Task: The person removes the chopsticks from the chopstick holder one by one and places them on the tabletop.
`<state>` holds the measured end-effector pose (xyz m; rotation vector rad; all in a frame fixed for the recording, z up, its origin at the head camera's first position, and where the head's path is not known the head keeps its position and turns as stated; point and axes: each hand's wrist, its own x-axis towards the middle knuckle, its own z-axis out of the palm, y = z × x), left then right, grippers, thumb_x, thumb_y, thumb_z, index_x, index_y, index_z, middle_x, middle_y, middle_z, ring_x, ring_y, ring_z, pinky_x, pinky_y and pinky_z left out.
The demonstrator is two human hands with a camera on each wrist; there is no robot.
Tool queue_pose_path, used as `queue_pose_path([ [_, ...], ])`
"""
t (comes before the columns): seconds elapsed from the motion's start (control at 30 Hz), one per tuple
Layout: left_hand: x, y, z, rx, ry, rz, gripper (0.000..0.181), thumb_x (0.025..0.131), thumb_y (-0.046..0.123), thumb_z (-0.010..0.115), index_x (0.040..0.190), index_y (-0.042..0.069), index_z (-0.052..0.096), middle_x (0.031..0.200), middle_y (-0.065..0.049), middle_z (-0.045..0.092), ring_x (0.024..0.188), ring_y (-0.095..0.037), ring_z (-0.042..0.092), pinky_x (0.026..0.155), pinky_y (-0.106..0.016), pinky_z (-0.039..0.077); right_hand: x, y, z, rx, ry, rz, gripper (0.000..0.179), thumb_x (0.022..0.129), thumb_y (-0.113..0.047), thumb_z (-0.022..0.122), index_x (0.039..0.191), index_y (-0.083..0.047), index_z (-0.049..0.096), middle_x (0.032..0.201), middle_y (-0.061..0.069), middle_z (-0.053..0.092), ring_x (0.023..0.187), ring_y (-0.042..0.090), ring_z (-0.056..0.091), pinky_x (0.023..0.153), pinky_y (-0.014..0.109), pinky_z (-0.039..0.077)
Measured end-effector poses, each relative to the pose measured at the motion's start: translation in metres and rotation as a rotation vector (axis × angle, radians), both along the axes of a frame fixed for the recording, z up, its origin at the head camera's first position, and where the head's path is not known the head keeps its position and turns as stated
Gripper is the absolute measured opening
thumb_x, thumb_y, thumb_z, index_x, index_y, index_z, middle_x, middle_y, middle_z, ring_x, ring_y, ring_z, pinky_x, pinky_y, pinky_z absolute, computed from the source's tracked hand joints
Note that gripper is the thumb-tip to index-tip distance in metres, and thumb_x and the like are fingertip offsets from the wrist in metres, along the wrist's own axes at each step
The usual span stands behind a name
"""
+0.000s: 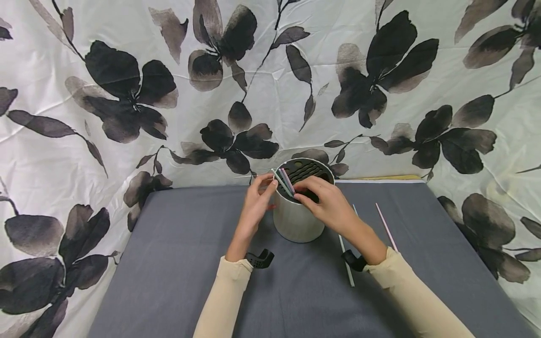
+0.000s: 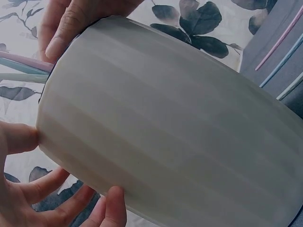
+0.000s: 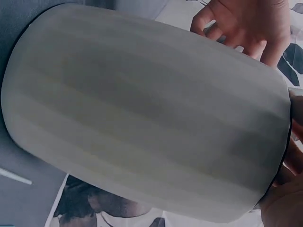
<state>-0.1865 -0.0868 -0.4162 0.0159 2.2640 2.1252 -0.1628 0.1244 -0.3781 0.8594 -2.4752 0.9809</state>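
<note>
A pale ribbed cylindrical holder [image 1: 297, 225] with a black slotted top [image 1: 310, 171] stands upright on the table. Several drinking straws [image 1: 284, 180], pink, blue and pale green, lean leftward out of its top. At their lower ends, the thumb and fingertips of my right hand [image 1: 323, 202] pinch them by the rim; the exact contact is partly hidden. My left hand [image 1: 252, 202] rests against the holder's left side, its thumb [image 2: 21, 137] touching the rim and its fingers [image 2: 49, 187] spread loosely along the wall. In the right wrist view, the holder [image 3: 147, 113] hides most of the right fingers.
On the table to the right lie a pink straw [image 1: 385, 225], a pale green straw [image 1: 346, 263] and a blue straw [image 1: 354, 209], partly hidden by the right arm. Grey cloth [image 1: 190, 263] covers the table. Behind it hangs a floral curtain [image 1: 296, 103].
</note>
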Motion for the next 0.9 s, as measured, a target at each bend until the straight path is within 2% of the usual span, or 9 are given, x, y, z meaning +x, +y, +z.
queue_pose_path([
  [0.27,0.0006,0.0001,-0.0004,0.009,0.003,0.001,0.04,0.105,0.037,0.063,0.142,0.023,0.061,0.141,-0.009,0.063,0.122,-0.027,0.064,0.074,-0.039,0.063,-0.002,-0.0043,0.0038,0.005,-0.113,-0.048,0.014,0.095,-0.017,0.079,0.108,-0.015,0.077,0.105,0.0,0.075,0.091,0.015,0.068,0.077,0.036,0.057],
  [0.43,-0.0004,0.0009,-0.0013,0.004,0.01,0.006,0.04,0.105,0.037,0.063,0.142,0.022,0.062,0.14,-0.009,0.063,0.122,-0.027,0.064,0.074,-0.04,0.063,-0.0018,-0.0061,0.0049,0.011,-0.121,-0.083,0.012,0.096,-0.016,0.077,0.108,-0.012,0.076,0.106,0.003,0.075,0.092,0.018,0.069,0.077,0.038,0.056],
  [0.63,0.0012,0.002,-0.0035,0.005,0.008,0.012,0.04,0.105,0.035,0.063,0.142,0.02,0.062,0.14,-0.011,0.063,0.12,-0.027,0.064,0.077,-0.047,0.063,0.0008,-0.0067,0.0031,-0.034,-0.142,-0.129,0.011,0.101,-0.015,0.07,0.111,-0.01,0.069,0.103,0.005,0.073,0.089,0.019,0.069,0.076,0.039,0.057],
  [0.8,0.0017,0.0009,-0.0023,0.005,0.003,0.014,0.039,0.105,0.036,0.063,0.142,0.021,0.062,0.14,-0.009,0.063,0.12,-0.025,0.064,0.077,-0.046,0.063,0.0032,-0.0048,0.0058,-0.12,-0.103,-0.142,0.016,0.105,-0.015,0.065,0.118,-0.007,0.063,0.103,0.007,0.075,0.091,0.02,0.074,0.078,0.04,0.061],
  [0.9,0.0012,0.0005,-0.0007,0.003,0.004,0.008,0.04,0.105,0.036,0.063,0.142,0.021,0.061,0.141,-0.01,0.063,0.122,-0.026,0.064,0.077,-0.045,0.063,0.0043,-0.0027,0.007,-0.216,-0.03,-0.135,0.017,0.105,-0.011,0.064,0.12,-0.004,0.062,0.105,0.009,0.076,0.091,0.021,0.076,0.078,0.029,0.061],
])
